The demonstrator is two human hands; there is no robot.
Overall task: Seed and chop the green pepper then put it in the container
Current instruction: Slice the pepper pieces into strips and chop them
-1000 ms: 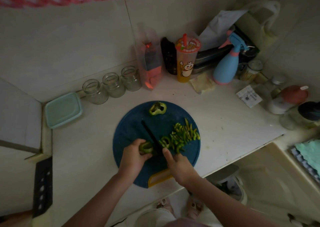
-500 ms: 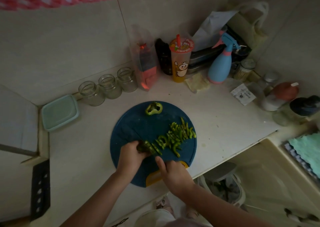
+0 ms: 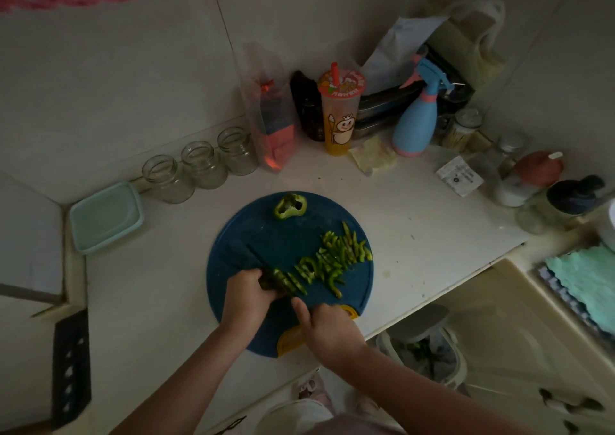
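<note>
Teal container (image 3: 106,216) sitting far L on counter, apart from blue board (image 3: 233,255). L hand (image 3: 248,296) curling fingers round uncut pepper piece (image 3: 278,281), pinning it to board. Knife (image 3: 258,258) slicing beside them, R hand (image 3: 327,330) wrapping handle. Cut strips (image 3: 336,258) lying further R.

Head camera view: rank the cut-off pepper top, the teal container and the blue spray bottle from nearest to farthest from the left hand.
1. Pepper top, on the cutting board just beyond the left hand.
2. Teal container, on the counter to the hand's left.
3. Blue spray bottle, far back on the right.
</note>
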